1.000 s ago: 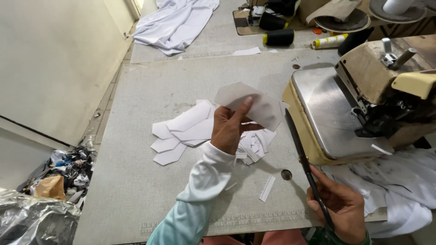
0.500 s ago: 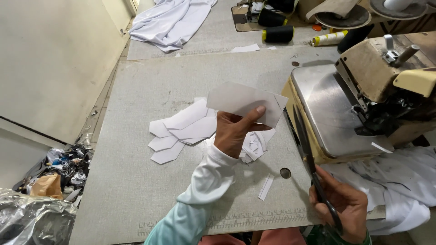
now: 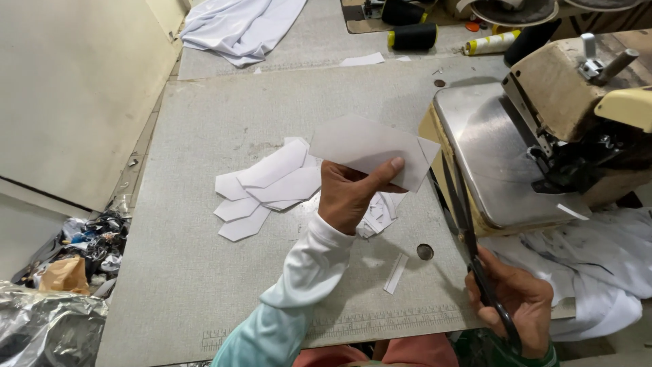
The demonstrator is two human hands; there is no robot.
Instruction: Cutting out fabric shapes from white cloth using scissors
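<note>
I have my left hand [image 3: 353, 194] pinched on a white fabric piece [image 3: 370, 149] above the counter [image 3: 204, 285] middle, my right hand [image 3: 516, 306] closed around scissors [image 3: 468, 224] near right. I judge trimming is under way; next the blades must meet the piece's right edge.

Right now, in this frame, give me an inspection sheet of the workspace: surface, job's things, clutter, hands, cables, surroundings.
Surface: grey speckled worktable with a ruler strip along its near edge.
Job's things: white angular cut fabric piece held up; long dark scissors.
Clutter: pile of white cut pieces; small white strip.
Hands: left hand pinches the fabric piece; right hand grips the scissors.
Cables: nothing seen.
Surroundings: beige sewing machine with steel plate; black thread cone; white cloth; scrap heap left.
</note>
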